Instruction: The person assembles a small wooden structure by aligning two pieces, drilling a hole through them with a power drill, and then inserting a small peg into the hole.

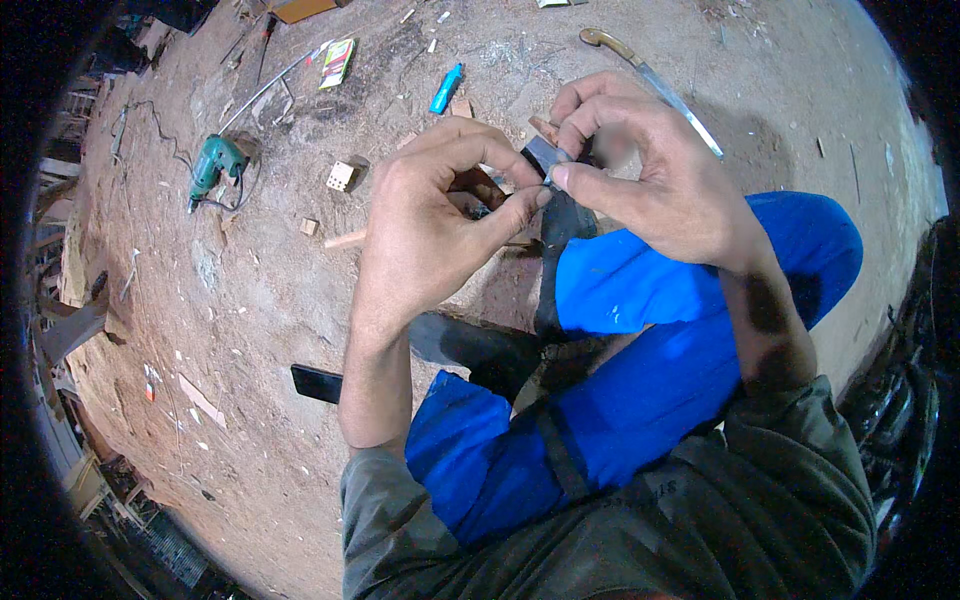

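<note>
The left hand [435,205] was partly curled, with thumb and forefinger pinched at the left side of a small grey flat piece [545,153]; the right hand [665,165], similarly curled, gripped its right side by the fingertips. The piece was located between both hands, with a brown wooden sliver [542,127] at the right fingertips, just beyond it.

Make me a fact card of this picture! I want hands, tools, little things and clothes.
Left hand: pinching a small grey piece
Right hand: fingers on that same piece
Tools: green drill at left; long blade with a wooden handle, upper right
Little things: dotted cube, blue tube
Clothes: blue trousers, dark shirt
</note>
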Demonstrator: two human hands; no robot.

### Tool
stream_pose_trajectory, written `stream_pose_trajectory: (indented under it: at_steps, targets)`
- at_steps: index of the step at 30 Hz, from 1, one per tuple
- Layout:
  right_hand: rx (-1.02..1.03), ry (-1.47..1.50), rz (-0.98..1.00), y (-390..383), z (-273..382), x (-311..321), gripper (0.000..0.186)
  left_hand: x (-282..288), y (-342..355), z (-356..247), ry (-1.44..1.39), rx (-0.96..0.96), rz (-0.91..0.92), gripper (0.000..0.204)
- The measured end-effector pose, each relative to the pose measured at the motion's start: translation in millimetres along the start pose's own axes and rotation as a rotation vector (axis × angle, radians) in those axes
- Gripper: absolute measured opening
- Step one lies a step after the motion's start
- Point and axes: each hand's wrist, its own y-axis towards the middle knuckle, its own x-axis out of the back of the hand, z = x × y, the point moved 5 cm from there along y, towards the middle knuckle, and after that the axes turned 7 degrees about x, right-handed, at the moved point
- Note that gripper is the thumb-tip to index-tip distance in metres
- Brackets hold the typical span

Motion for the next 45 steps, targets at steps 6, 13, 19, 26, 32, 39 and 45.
stream_pose_trajectory:
  at_steps: [6, 13, 19, 26, 32, 39, 45]
  targets:
    - [0.160, -0.340, -0.064, 0.7, 9.4, 8.9, 0.016, 3.3, -0.5, -0.8, -0.344, 0.080, 0.031, 0.026]
    - [-0.046, -0.178, 0.016, 2.0, 2.3, 15.1, 0.016, 12.4, 8.6, 18.2, -0.426, 0.050, -0.148, 0.017]
    - [-0.189, -0.145, -0.033, 1.7, 4.9, 16.8, 0.014, 12.5, 12.7, 28.1, -0.376, 0.068, -0.200, 0.014]
    - [-0.310, 0.032, -0.093, 0.2, -31.2, 15.3, 0.015, 5.0, 20.0, 40.9, -0.428, 0.080, -0.228, 0.012]
    - [-0.244, 0.116, -0.278, 3.5, -35.8, 24.2, 0.016, 6.2, 16.8, 46.6, -0.421, 0.047, -0.202, 0.012]
    - [-0.227, 0.020, -0.003, -1.9, -36.7, -16.7, 0.031, -0.4, 6.0, 35.6, -0.364, 0.046, -0.169, 0.013]
    - [-0.099, 0.049, -0.117, -5.8, -42.6, -43.2, 0.026, -15.4, 1.8, 18.7, -0.225, -0.002, -0.183, 0.016]
